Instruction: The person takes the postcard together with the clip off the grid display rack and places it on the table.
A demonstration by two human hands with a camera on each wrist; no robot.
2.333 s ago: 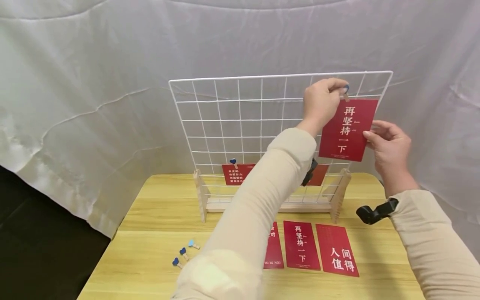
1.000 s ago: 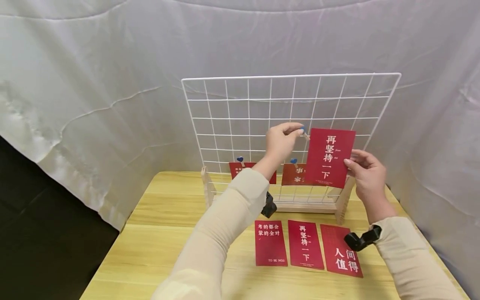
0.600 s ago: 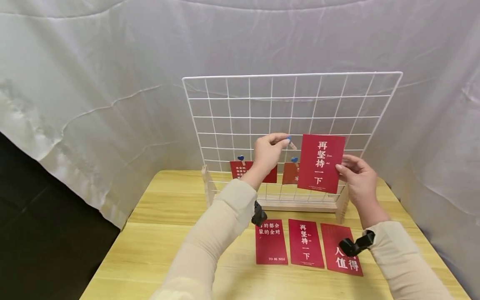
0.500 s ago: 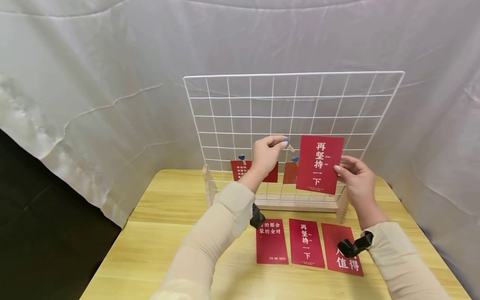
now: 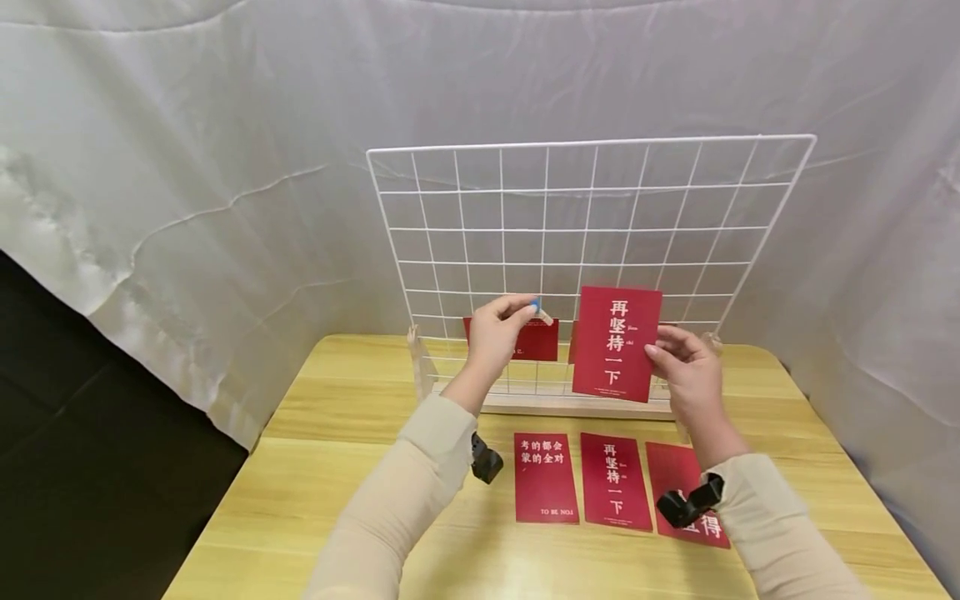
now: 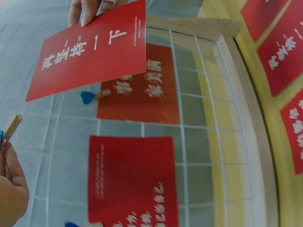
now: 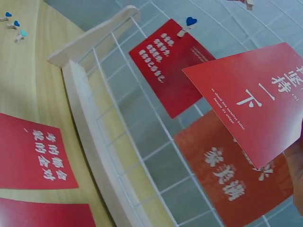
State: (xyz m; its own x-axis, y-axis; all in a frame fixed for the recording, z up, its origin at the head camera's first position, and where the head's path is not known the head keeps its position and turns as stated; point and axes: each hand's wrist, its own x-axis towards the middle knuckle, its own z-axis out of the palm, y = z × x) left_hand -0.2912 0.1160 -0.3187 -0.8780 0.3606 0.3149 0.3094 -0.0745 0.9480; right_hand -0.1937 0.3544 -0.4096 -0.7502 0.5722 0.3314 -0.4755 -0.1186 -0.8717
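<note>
My left hand (image 5: 491, 337) pinches a small wooden clothespin (image 5: 544, 315) with a blue heart, in front of the white wire grid rack (image 5: 592, 142). Between thumb and fingers, my right hand (image 5: 690, 379) holds a red card (image 5: 617, 346) by its right edge, upright, apart from the clothespin. Behind these, a red card (image 7: 168, 66) hangs on the grid from a clothespin with a dark blue heart (image 7: 191, 21). Beside it hangs an orange-red card (image 6: 142, 94), partly covered by the held card.
Three red cards lie in a row before the rack: a left card (image 5: 546, 492), a middle card (image 5: 617, 483) and a right card (image 5: 671, 467) partly behind my right wrist. Several heart clothespins (image 7: 16, 23) lie on the wooden table (image 5: 300, 467). Grey cloth (image 5: 225, 275) hangs behind.
Both hands have come down and leftward from the grid's upper right, bringing the card and clothespin. The clothespin, earlier at the card's top edge, is now apart from it.
</note>
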